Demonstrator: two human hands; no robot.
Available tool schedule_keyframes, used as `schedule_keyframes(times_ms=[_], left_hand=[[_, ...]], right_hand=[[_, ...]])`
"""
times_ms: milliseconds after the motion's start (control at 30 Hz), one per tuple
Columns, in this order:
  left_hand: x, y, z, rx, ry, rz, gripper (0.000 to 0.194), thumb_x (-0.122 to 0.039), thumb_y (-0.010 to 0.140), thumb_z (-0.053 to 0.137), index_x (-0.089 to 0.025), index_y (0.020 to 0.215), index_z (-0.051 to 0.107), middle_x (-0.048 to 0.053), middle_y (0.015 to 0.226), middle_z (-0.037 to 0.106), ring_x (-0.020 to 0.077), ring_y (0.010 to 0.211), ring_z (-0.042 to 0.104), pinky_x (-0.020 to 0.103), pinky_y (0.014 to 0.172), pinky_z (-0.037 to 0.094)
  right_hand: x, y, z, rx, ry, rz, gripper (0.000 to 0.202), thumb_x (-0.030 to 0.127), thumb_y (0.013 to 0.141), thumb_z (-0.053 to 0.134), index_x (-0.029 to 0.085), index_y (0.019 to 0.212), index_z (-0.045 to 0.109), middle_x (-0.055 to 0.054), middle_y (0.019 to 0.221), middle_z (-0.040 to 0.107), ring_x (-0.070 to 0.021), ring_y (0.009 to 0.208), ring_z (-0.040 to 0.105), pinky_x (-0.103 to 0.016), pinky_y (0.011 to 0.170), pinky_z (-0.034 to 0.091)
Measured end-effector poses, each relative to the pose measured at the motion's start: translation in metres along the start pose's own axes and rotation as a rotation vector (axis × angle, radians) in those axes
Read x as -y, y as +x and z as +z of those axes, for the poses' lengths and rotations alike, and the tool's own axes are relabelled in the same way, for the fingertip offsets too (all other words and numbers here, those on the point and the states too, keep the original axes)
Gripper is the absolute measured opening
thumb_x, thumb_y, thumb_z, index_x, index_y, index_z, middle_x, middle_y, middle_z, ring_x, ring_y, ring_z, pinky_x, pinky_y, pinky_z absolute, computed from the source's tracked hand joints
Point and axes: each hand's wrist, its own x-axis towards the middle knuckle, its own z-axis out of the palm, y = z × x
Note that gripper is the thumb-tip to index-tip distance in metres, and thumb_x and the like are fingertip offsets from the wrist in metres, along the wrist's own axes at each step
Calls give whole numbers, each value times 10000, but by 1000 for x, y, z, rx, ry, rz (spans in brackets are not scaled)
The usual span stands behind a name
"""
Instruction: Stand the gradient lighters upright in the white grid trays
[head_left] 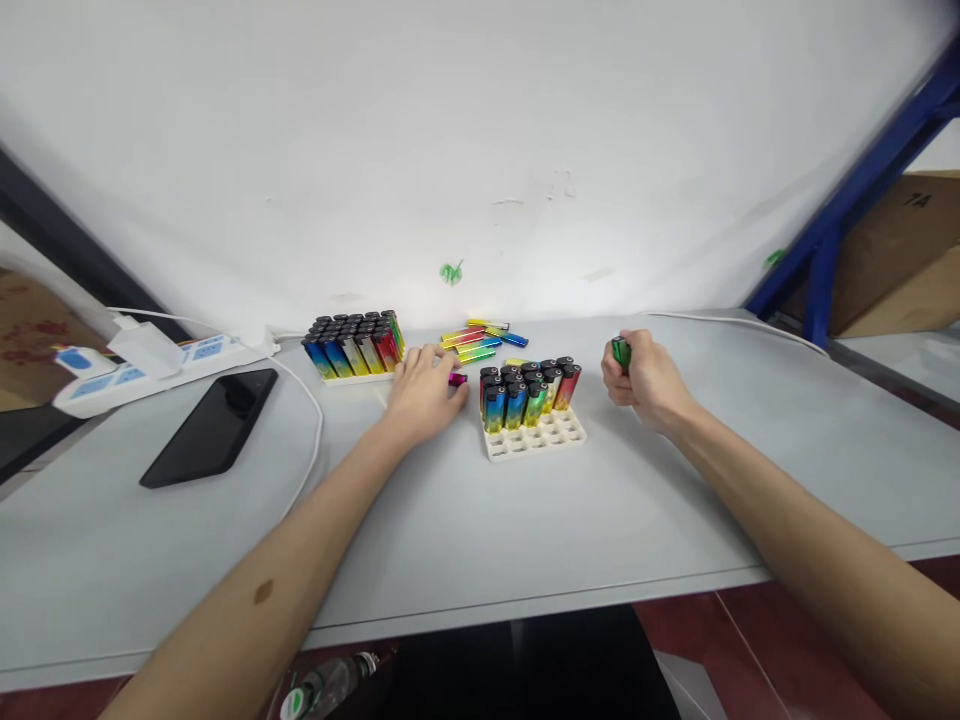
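On the right, my right hand [639,375] is closed around a green lighter [621,352], its top end showing. My left hand [426,392] reaches over the table with curled fingers, and a magenta lighter [457,379] sticks out between thumb and fingers. Between the hands stands a white tray [546,436] with upright colourful lighters [514,405] in its back and middle holes; the front holes are bare. Left of my left hand is a second tray [360,379], packed with upright lighters [349,350]. Several loose lighters [476,345] lie flat behind, near the wall.
A black phone [210,428] lies at the left, beside a white cable [319,430] and a power strip [157,375] with plugs. The wall [480,180] bounds the table [465,540] behind. Blue rack bars [847,190] and cardboard boxes [900,270] stand at the right.
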Motion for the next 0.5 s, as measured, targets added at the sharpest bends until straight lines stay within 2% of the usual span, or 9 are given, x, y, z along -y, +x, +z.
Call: schedule_keyframes(times_ms=[133,233,333,400,500], left_hand=[[2,1,0,22,-15,13,250,-370,913,503,-205,1054,626,121,1167,583,310,1155,509,468,999,431],[3,1,1,17,-19,27,240,-360,913,503,-208,1047,632,116,1139,596,297,1122,536,459,992,443],[2,0,0,20,1,21,231,-367,921,495,-219,1013,648,107,1106,610,292,1093,551,449,963,459],[1,0,-1,30,21,18,246,-377,931,481,-223,1009,656,106,1087,621,296,1080,556,448,940,465],[0,0,-4,70,53,30,289,-395,947,456,-222,1037,669,113,1089,634,309,1073,561,459,920,468]], right_hand=[[-1,0,0,-8,-17,-5,523,611,915,390,230,556,403,52,476,254,-95,401,212,-252,392,167],[0,-1,1,1,-25,-97,546,693,910,394,221,672,530,21,566,405,-113,452,367,-266,418,312],[5,-4,-1,-10,-89,-179,514,712,876,491,222,778,605,-12,705,551,-141,592,518,-279,531,438],[10,-7,-4,-2,-200,-213,474,684,852,573,222,746,602,-6,690,556,-146,623,522,-277,561,435],[17,-11,-13,41,-311,-265,455,613,839,652,217,642,548,18,587,488,-134,593,473,-272,568,400]])
